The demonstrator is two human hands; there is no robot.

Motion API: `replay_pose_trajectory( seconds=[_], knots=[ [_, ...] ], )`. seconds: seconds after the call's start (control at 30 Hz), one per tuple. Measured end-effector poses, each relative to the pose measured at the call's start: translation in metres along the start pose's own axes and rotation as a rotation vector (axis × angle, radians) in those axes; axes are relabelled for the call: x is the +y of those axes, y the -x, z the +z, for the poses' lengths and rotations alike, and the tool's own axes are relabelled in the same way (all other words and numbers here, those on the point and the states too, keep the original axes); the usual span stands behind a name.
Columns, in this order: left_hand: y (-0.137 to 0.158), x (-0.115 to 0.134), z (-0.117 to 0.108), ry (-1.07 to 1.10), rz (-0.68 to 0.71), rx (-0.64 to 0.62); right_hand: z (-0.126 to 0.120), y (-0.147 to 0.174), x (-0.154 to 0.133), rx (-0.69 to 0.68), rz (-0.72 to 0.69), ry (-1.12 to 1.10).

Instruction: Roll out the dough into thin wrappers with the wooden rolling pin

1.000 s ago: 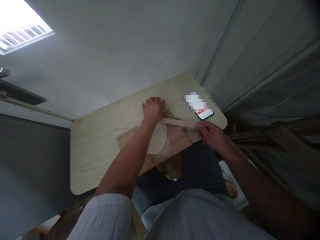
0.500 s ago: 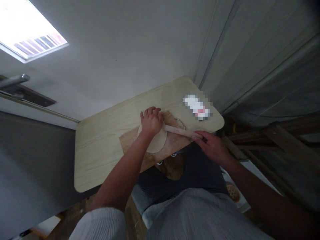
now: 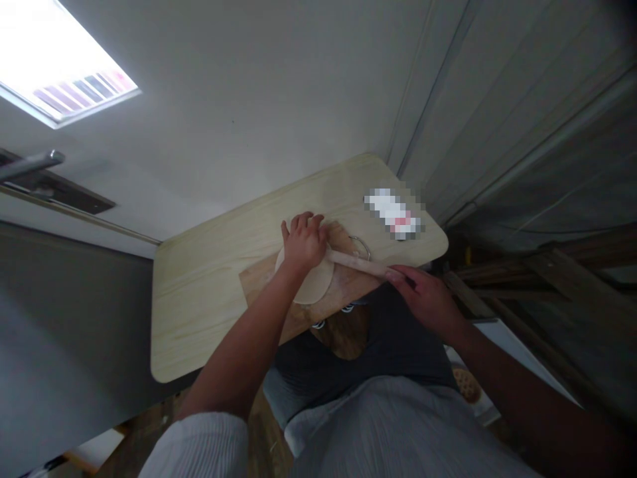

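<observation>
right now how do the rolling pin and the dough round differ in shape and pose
Shape: the rolling pin is long, narrow and straight, while the dough round is broad and disc-like. Pose: the rolling pin runs at a slant, one end in the grip of the right hand, while the dough round lies flat on the cutting board, partly hidden by the left hand. Both look pale.

Seems a room in a home: dough, a board and a rolling pin on a small worktop, a door handle, wooden flooring.
</observation>
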State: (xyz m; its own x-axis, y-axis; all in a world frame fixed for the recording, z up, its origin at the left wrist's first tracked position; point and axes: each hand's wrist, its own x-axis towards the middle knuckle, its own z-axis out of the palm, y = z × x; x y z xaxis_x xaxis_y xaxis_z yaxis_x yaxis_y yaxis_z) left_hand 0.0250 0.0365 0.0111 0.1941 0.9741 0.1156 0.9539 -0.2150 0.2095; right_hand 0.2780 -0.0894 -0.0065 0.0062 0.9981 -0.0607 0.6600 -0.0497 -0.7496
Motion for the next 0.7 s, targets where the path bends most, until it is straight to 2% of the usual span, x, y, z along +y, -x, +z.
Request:
replay_pose_trajectory(
  seconds=[0.33,0.5,0.7],
  knots=[
    [-0.035,0.010,0.009,0.009,-0.003,0.008,-0.010,-0.023,0.002,0.025,0.108,0.041],
    [-0.052,0.014,0.015,0.002,-0.004,0.035,-0.011,-0.034,0.004,0.105,0.096,0.065],
    [-0.053,0.014,0.017,-0.010,-0.028,0.053,-0.012,-0.036,0.001,0.089,0.105,0.047]
  ],
)
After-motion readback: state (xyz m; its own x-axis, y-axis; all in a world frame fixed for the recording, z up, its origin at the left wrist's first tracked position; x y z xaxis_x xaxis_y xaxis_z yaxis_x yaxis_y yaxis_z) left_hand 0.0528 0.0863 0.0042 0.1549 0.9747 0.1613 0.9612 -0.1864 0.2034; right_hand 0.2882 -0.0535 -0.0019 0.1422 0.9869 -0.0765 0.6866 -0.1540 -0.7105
